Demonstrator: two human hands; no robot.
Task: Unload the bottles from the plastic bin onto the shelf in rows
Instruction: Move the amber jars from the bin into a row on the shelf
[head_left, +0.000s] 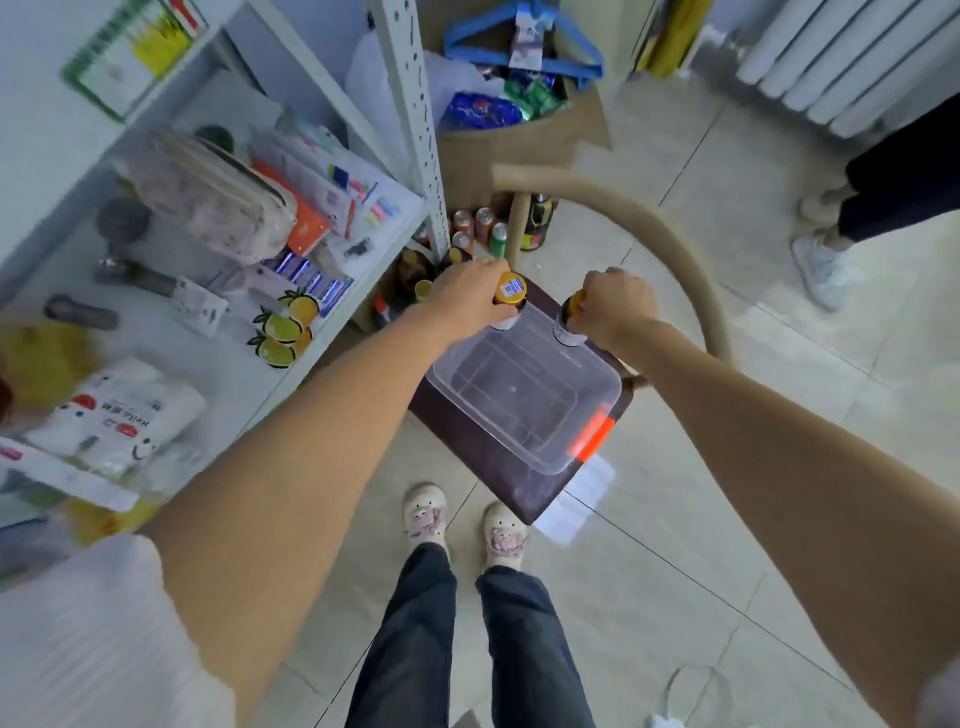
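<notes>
Two bottles, one in each of my hands, stand upright at the far end of the clear plastic bin (524, 400), which sits on a dark stool between my feet and the shelf's lower level; my left hand (470, 296) curls around the yellow-capped bottle (510, 293) at the bin's far-left corner, and my right hand (615, 306) is clenched on the neck of the second bottle (569, 325) at the far-right corner. The rest of the bin looks bare. The white shelf (337, 332) rises to my left, and the bottles and cans (480, 226) already set down cluster low beyond its upright post, forward and left of both hands. By my reading the left hand is nearer that row, so its bottle should travel first, kept vertical, the right following across the bin
</notes>
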